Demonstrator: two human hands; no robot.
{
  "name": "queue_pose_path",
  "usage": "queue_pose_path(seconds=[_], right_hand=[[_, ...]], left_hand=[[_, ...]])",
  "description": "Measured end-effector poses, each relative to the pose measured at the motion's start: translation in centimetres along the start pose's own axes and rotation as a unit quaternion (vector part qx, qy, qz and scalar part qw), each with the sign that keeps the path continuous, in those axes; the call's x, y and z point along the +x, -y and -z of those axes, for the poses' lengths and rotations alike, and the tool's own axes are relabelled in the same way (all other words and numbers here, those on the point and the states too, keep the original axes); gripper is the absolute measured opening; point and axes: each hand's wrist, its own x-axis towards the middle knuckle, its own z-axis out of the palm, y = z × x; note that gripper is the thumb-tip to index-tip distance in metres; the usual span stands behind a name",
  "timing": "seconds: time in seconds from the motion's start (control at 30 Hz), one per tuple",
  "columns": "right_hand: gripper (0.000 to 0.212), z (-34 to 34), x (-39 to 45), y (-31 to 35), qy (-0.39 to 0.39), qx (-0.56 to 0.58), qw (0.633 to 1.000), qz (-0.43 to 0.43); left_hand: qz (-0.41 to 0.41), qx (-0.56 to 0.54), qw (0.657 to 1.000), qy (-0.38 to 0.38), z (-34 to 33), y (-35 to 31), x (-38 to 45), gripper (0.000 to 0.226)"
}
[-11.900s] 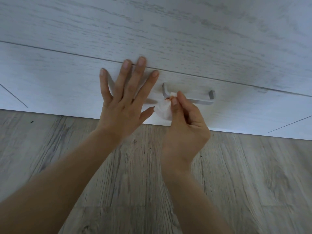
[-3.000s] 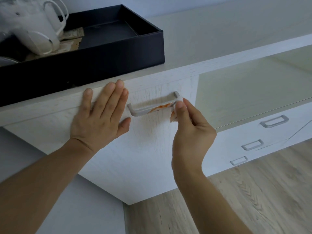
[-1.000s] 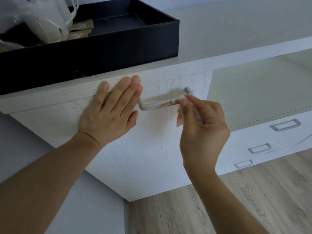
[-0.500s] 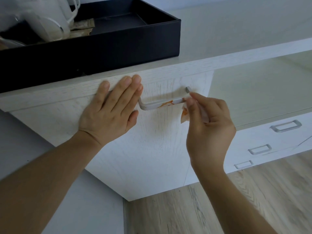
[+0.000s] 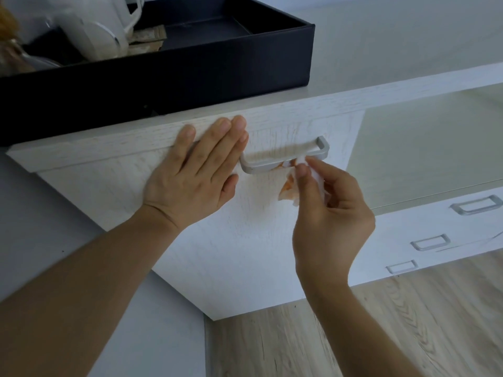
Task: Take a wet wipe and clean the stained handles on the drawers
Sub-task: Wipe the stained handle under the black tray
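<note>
- Grip: right hand point(image 5: 330, 213) pinches a crumpled wet wipe point(image 5: 292, 186) between thumb and fingertips, the wipe's upper edge pressed to the underside of the drawer handle point(image 5: 283, 158). Left hand point(image 5: 194, 175) flat, fingers straight and together, palm pressed on the drawer front point(image 5: 245, 235); it grasps nothing.
- Far left, on the cabinet top: black tray point(image 5: 190, 69) holding white cups point(image 5: 92, 36) and some brown paper packets point(image 5: 148, 40); contents partly blurred.
- Left hand's fingertips reach the top edge of the drawer front, just beside the handle's left end.
- Handle: silver bar, orange-red smear on its lower face near mid-span, right where the wipe touches. Wipe itself shows orange staining on its hanging folds.
- Right of the drawer: a glossy pale panel point(image 5: 424, 148), then lower drawers with three small silver handles point(image 5: 430, 242), well apart from the hands.
- Below: light wood-grain floor point(image 5: 408, 322).
</note>
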Motion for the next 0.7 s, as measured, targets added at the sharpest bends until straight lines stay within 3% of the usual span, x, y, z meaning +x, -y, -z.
queue_pose_path(seconds=[0.33, 0.43, 0.6, 0.7], right_hand=[[0.014, -0.6, 0.2, 0.2, 0.026, -0.037, 0.998, 0.034], [0.013, -0.6, -0.2, 0.3, 0.068, -0.066, 0.993, 0.073], [0.01, 0.5, -0.3, 0.0, -0.004, 0.006, 1.0, 0.001], [0.015, 0.4, -0.5, 0.2, 0.031, 0.012, 0.999, -0.017]], left_hand=[[0.001, -0.005, 1.0, 0.011, 0.0, -0.1, 0.0, 0.068], [-0.004, 0.002, 1.0, 0.016, 0.0, -0.1, 0.0, 0.067], [0.003, -0.004, 1.0, 0.009, 0.1, -0.1, 0.0, 0.067], [0.001, -0.004, 1.0, 0.016, 0.1, -0.1, 0.0, 0.067]])
